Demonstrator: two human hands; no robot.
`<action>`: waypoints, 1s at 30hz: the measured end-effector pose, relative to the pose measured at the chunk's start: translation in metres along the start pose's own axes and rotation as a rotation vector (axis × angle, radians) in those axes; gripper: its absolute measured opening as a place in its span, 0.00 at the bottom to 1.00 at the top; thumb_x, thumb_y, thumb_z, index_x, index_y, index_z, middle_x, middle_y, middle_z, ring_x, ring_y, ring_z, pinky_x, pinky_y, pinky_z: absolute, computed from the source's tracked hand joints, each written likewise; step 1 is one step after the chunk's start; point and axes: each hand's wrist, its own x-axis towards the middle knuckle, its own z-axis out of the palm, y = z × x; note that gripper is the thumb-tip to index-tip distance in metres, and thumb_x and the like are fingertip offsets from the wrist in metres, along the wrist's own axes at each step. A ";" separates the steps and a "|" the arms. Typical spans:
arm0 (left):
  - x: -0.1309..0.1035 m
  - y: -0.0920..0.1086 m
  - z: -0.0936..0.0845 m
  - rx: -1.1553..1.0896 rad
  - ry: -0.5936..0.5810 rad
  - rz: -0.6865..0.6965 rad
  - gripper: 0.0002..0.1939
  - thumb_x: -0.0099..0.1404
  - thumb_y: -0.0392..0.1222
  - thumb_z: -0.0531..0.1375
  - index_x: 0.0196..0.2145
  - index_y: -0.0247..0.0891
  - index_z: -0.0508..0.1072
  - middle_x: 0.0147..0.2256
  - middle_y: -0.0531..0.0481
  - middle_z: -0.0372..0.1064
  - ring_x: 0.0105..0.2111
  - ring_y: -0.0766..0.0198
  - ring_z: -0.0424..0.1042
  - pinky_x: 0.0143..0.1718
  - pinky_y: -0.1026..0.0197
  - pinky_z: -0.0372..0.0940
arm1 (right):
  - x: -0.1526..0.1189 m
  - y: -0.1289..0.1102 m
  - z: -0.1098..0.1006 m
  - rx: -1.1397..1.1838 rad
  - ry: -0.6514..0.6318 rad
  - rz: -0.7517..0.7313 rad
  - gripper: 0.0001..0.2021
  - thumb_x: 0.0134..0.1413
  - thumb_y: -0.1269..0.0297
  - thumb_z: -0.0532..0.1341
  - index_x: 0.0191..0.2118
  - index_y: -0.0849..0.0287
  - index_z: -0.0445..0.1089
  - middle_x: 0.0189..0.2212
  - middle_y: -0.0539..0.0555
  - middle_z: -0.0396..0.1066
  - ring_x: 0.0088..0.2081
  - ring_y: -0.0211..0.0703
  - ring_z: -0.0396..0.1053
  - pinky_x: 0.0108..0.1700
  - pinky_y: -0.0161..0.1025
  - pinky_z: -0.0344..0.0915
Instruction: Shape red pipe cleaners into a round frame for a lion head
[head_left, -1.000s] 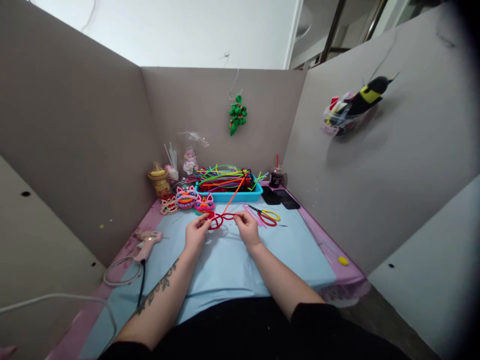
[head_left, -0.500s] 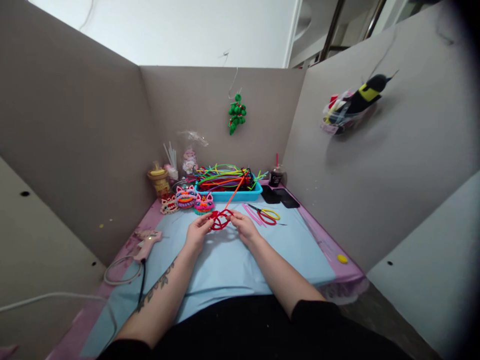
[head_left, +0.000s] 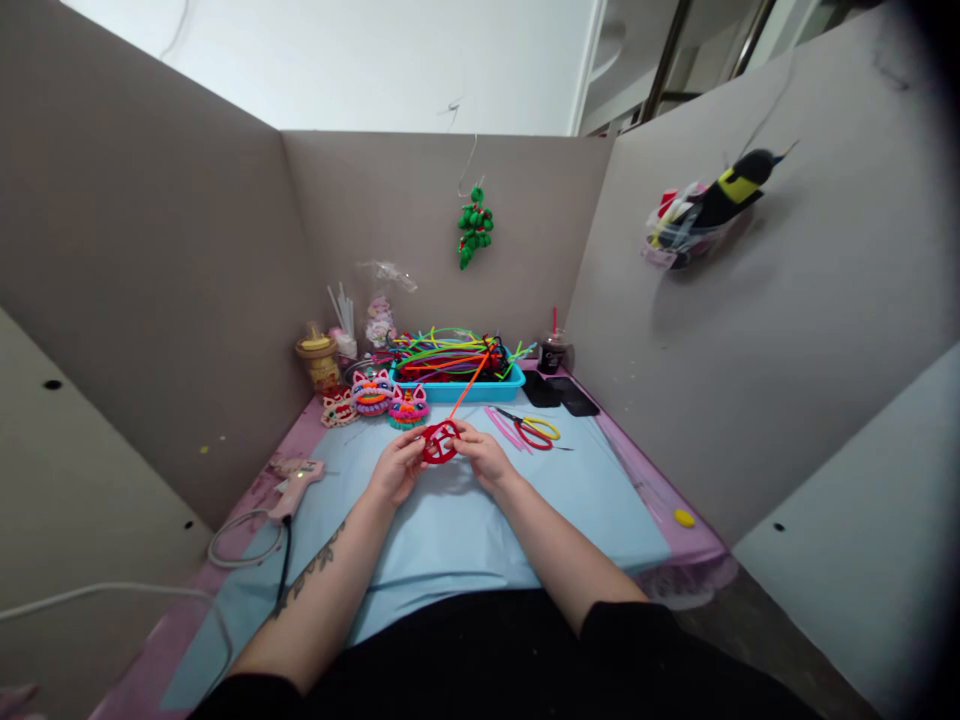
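Observation:
A red pipe-cleaner piece [head_left: 440, 442], roundish with crossing strands inside, is held between both hands above the blue table cover [head_left: 465, 530]. My left hand [head_left: 400, 464] pinches its left edge. Fingers of my right hand [head_left: 480, 452] close on its right edge. Just behind the piece, an orange pipe cleaner [head_left: 469, 388] slants up toward the blue tray [head_left: 457, 393] of colourful pipe cleaners. Scissors with red and yellow handles [head_left: 536, 430] lie to the right of my hands, beside pink strips [head_left: 510, 430].
Three decorated animal-face pieces [head_left: 373, 394] sit left of the tray. A pink glue gun [head_left: 296, 488] with its cord lies at the left. Dark phones [head_left: 574, 396] and a drink cup [head_left: 553, 353] are at the back right. A yellow object [head_left: 684, 518] lies near the right edge.
The red piece has turned and now shows a rounder outline, its loops closer together. Both hands have shifted slightly around it, the right fingers moving inward.

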 end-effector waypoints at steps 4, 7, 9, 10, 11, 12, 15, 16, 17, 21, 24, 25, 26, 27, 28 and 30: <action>-0.001 0.002 0.000 -0.017 -0.002 -0.042 0.17 0.50 0.31 0.64 0.40 0.34 0.72 0.33 0.46 0.74 0.27 0.66 0.74 0.20 0.71 0.65 | -0.003 -0.002 0.002 -0.099 -0.005 -0.025 0.14 0.37 0.53 0.68 0.30 0.55 0.77 0.52 0.55 0.63 0.54 0.53 0.60 0.55 0.48 0.56; 0.000 0.001 -0.001 -0.032 -0.002 -0.027 0.15 0.50 0.30 0.63 0.38 0.34 0.72 0.33 0.46 0.74 0.27 0.66 0.74 0.22 0.70 0.67 | -0.006 -0.005 0.003 -0.258 0.012 -0.100 0.13 0.42 0.53 0.65 0.32 0.54 0.77 0.53 0.55 0.61 0.54 0.51 0.59 0.56 0.48 0.54; 0.002 0.000 -0.002 -0.036 0.014 -0.004 0.14 0.51 0.29 0.63 0.38 0.34 0.72 0.32 0.47 0.74 0.27 0.67 0.73 0.25 0.69 0.68 | -0.008 -0.007 0.004 -0.364 0.038 -0.158 0.11 0.45 0.54 0.63 0.33 0.53 0.77 0.52 0.55 0.62 0.54 0.50 0.58 0.58 0.48 0.52; 0.003 0.000 -0.002 -0.033 0.024 0.006 0.14 0.51 0.29 0.62 0.38 0.34 0.72 0.31 0.47 0.74 0.26 0.67 0.73 0.26 0.69 0.68 | -0.008 -0.008 0.005 -0.404 0.051 -0.181 0.11 0.46 0.54 0.62 0.34 0.53 0.76 0.51 0.55 0.63 0.54 0.50 0.58 0.58 0.48 0.51; 0.003 0.000 -0.002 -0.029 0.033 0.015 0.14 0.52 0.29 0.62 0.38 0.34 0.72 0.30 0.47 0.74 0.26 0.68 0.73 0.27 0.69 0.69 | -0.009 -0.009 0.005 -0.435 0.063 -0.202 0.10 0.47 0.55 0.62 0.34 0.52 0.76 0.50 0.55 0.63 0.54 0.49 0.59 0.58 0.48 0.51; 0.004 0.000 -0.002 -0.026 0.041 0.022 0.14 0.52 0.29 0.62 0.39 0.34 0.72 0.30 0.48 0.74 0.26 0.68 0.73 0.27 0.69 0.69 | -0.009 -0.009 0.006 -0.458 0.075 -0.223 0.10 0.48 0.56 0.62 0.34 0.52 0.76 0.49 0.55 0.64 0.53 0.49 0.59 0.58 0.48 0.51; 0.004 0.001 -0.001 -0.036 0.064 0.039 0.15 0.52 0.29 0.62 0.39 0.34 0.71 0.30 0.48 0.73 0.26 0.69 0.73 0.28 0.70 0.69 | -0.010 -0.010 0.007 -0.497 0.131 -0.294 0.10 0.47 0.59 0.61 0.36 0.53 0.74 0.46 0.55 0.64 0.51 0.47 0.61 0.56 0.46 0.53; 0.004 0.001 -0.001 -0.042 0.071 0.042 0.15 0.52 0.29 0.62 0.39 0.34 0.71 0.30 0.48 0.73 0.26 0.69 0.73 0.28 0.70 0.69 | -0.010 -0.011 0.007 -0.507 0.158 -0.317 0.09 0.47 0.60 0.61 0.36 0.53 0.73 0.45 0.55 0.64 0.50 0.46 0.61 0.55 0.46 0.54; 0.004 0.001 -0.001 -0.045 0.074 0.046 0.15 0.52 0.29 0.62 0.39 0.34 0.71 0.30 0.48 0.73 0.27 0.68 0.73 0.28 0.70 0.69 | -0.010 -0.011 0.007 -0.518 0.185 -0.337 0.08 0.47 0.61 0.61 0.36 0.53 0.73 0.43 0.55 0.65 0.49 0.46 0.62 0.54 0.46 0.55; 0.003 0.001 -0.001 -0.043 0.038 0.043 0.14 0.52 0.29 0.62 0.39 0.34 0.71 0.32 0.47 0.74 0.29 0.67 0.74 0.29 0.69 0.69 | -0.011 -0.014 0.006 -0.563 0.228 -0.368 0.03 0.46 0.63 0.61 0.28 0.55 0.71 0.40 0.54 0.64 0.46 0.46 0.62 0.53 0.45 0.56; 0.002 0.001 -0.002 -0.050 0.004 0.003 0.14 0.52 0.29 0.62 0.39 0.34 0.71 0.33 0.47 0.74 0.30 0.65 0.74 0.28 0.68 0.69 | -0.011 -0.014 0.005 -0.524 0.219 -0.350 0.03 0.46 0.63 0.62 0.27 0.55 0.71 0.40 0.54 0.64 0.46 0.45 0.62 0.53 0.45 0.55; 0.001 0.001 -0.002 -0.051 -0.006 -0.012 0.14 0.52 0.29 0.62 0.39 0.34 0.72 0.33 0.47 0.74 0.30 0.65 0.74 0.28 0.68 0.69 | -0.011 -0.013 0.004 -0.492 0.219 -0.337 0.04 0.45 0.62 0.62 0.27 0.55 0.71 0.40 0.54 0.63 0.46 0.45 0.62 0.53 0.45 0.55; 0.000 0.002 -0.002 -0.050 -0.016 -0.027 0.14 0.52 0.29 0.62 0.39 0.35 0.72 0.33 0.47 0.74 0.30 0.65 0.74 0.28 0.67 0.69 | -0.010 -0.012 0.004 -0.454 0.217 -0.320 0.04 0.45 0.62 0.62 0.27 0.55 0.71 0.41 0.54 0.63 0.47 0.45 0.62 0.54 0.45 0.55; 0.000 0.002 -0.002 -0.050 -0.026 -0.040 0.14 0.52 0.29 0.61 0.39 0.35 0.72 0.33 0.47 0.74 0.30 0.65 0.74 0.28 0.67 0.69 | -0.010 -0.011 0.004 -0.411 0.211 -0.300 0.04 0.45 0.61 0.63 0.27 0.56 0.71 0.42 0.54 0.62 0.48 0.45 0.62 0.54 0.45 0.55; -0.001 0.002 -0.003 -0.053 -0.037 -0.052 0.14 0.53 0.29 0.61 0.39 0.35 0.72 0.33 0.47 0.74 0.29 0.65 0.74 0.27 0.67 0.69 | -0.009 -0.010 0.004 -0.362 0.201 -0.279 0.05 0.44 0.61 0.63 0.27 0.56 0.71 0.43 0.55 0.62 0.49 0.46 0.61 0.54 0.45 0.55; -0.002 0.003 -0.003 -0.066 -0.060 -0.070 0.14 0.53 0.29 0.61 0.39 0.35 0.72 0.34 0.47 0.74 0.29 0.65 0.74 0.27 0.67 0.69 | -0.008 -0.009 0.004 -0.249 0.176 -0.243 0.06 0.41 0.61 0.65 0.27 0.56 0.72 0.45 0.55 0.61 0.51 0.47 0.60 0.53 0.44 0.56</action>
